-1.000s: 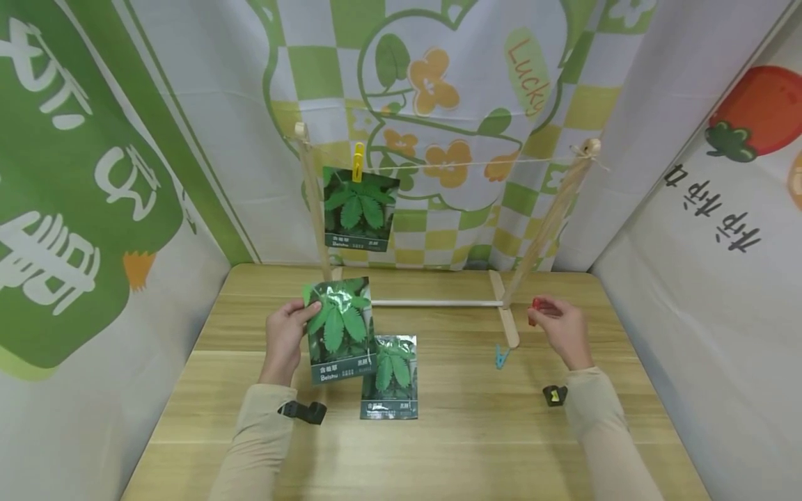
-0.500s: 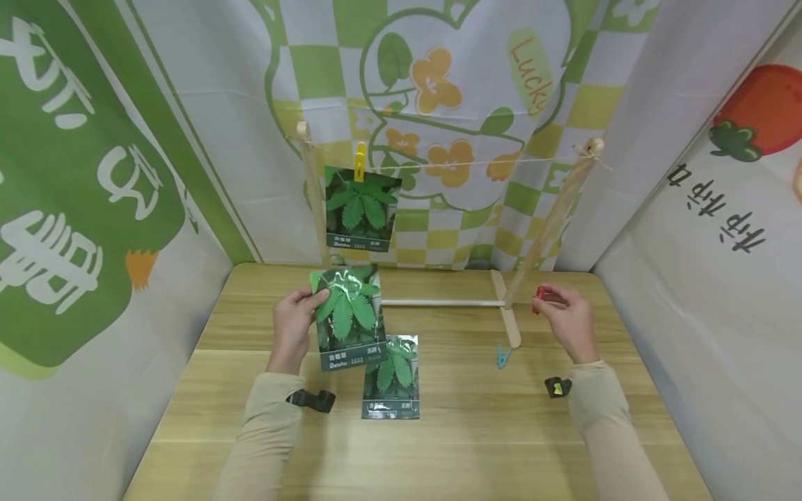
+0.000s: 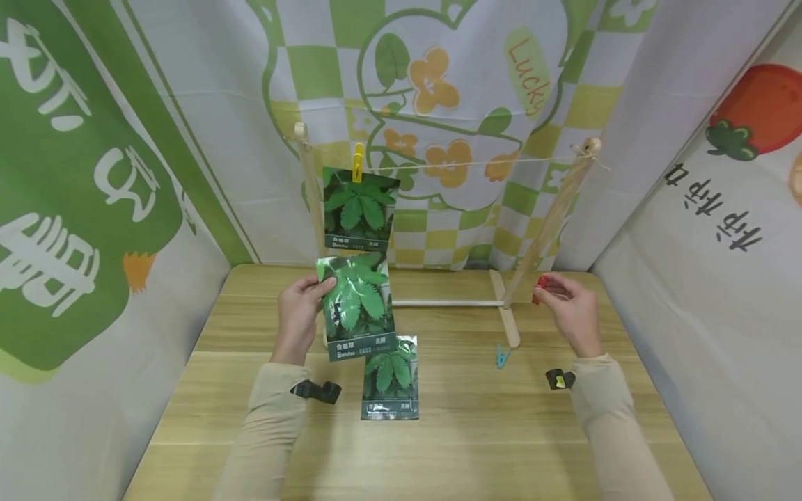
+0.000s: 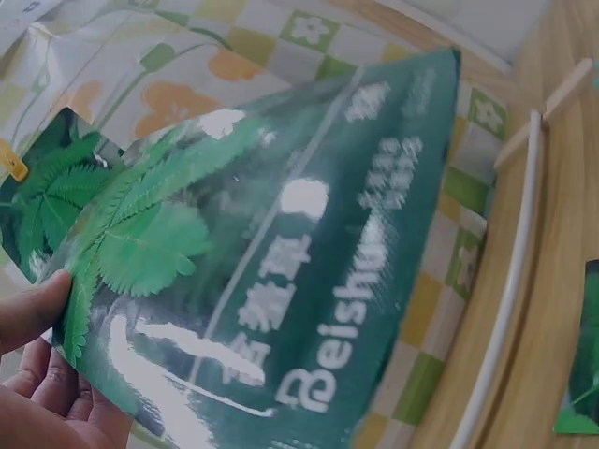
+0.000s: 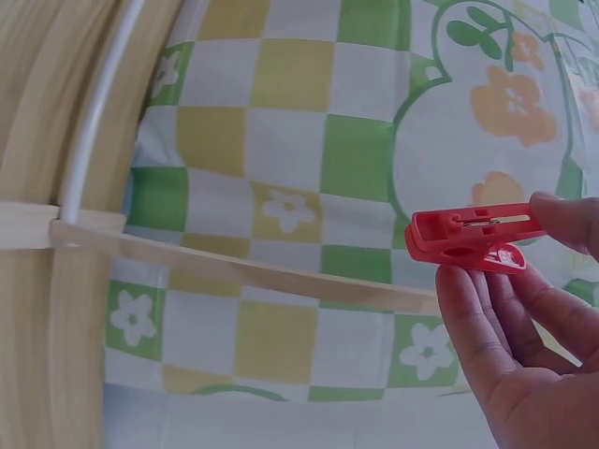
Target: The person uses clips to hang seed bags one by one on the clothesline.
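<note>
My left hand (image 3: 299,316) pinches a green seed packet (image 3: 356,306) by its left edge, thumb on the printed front. In the left wrist view the glossy packet (image 4: 271,253) bends slightly and fills the middle. On the right, my right hand (image 3: 571,313) holds a red clothespin (image 3: 539,289) between thumb and fingers. The right wrist view shows the clothespin (image 5: 473,234) lying sideways, its spring visible. A similar packet (image 3: 360,216) hangs from the string (image 3: 464,165) by a yellow clothespin (image 3: 358,163). Another packet (image 3: 390,390) lies on the table, its upper left corner covered by the held one.
The string runs between two wooden posts, the left post (image 3: 311,188) and the right post (image 3: 551,216). A white rod (image 3: 451,303) joins their bases low down. A blue clothespin (image 3: 502,357) lies on the wooden table (image 3: 476,445) near the right foot (image 3: 509,323). A patterned curtain (image 3: 438,83) hangs behind.
My left hand has moved the packet up and a little right, toward the hanging packet. My right hand has risen slightly with the red clothespin.
</note>
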